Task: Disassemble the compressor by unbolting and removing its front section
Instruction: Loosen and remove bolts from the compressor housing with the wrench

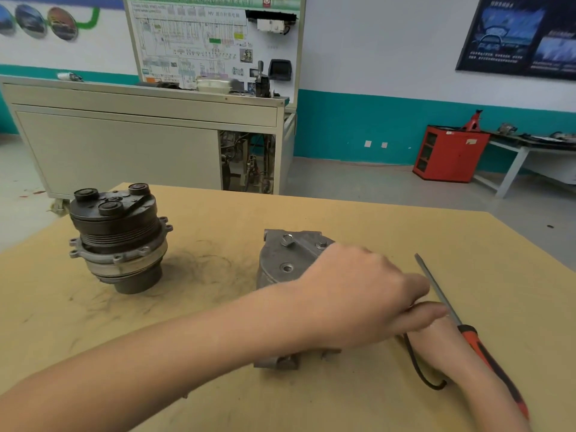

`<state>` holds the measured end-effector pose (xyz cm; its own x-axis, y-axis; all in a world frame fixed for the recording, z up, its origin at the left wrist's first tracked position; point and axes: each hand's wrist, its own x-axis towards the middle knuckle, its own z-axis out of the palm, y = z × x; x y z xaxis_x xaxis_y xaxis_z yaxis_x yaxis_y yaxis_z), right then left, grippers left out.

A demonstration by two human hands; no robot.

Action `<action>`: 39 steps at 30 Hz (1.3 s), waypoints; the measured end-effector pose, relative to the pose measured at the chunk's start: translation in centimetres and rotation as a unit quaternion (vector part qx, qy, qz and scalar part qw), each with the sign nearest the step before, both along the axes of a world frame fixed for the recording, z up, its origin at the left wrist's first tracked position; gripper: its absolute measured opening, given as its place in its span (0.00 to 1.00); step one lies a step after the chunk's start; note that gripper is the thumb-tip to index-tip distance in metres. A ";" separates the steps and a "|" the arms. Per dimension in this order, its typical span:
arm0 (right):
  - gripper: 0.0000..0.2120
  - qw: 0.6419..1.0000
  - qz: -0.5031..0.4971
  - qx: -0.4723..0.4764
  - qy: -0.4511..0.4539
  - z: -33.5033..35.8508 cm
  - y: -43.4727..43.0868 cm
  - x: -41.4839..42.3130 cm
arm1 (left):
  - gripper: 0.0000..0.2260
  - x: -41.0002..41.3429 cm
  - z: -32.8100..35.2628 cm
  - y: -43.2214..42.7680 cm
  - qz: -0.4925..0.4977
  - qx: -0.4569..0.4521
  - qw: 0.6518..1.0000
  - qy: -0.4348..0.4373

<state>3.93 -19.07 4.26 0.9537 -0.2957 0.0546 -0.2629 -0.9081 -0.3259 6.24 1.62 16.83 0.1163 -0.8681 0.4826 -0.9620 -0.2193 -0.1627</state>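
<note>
Two pieces: black ribbed-pulley front section [117, 238] upright, axis vertical, well left of our left hand [358, 294]; grey cast compressor body [280, 263] beneath it. Grasp of left hand and right hand [442, 335]: we cannot tell.

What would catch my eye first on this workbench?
The dark pulley section stands alone on the left of the tan table, apart from the grey compressor body at the centre. The person's left hand reaches across that body toward a red-handled screwdriver lying at the right.
</note>
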 end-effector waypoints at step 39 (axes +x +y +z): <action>0.14 0.996 0.017 -0.084 0.003 -1.0 -0.7 0.2 | 0.16 21.6 -2.1 6.3 0.448 -0.318 0.781 0.298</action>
<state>4.18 -19.77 3.31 0.9636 -0.2497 0.0951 -0.2319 -0.9584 -0.1662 27.84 7.97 14.69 0.9074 0.0842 0.4118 -0.2392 -0.7021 0.6707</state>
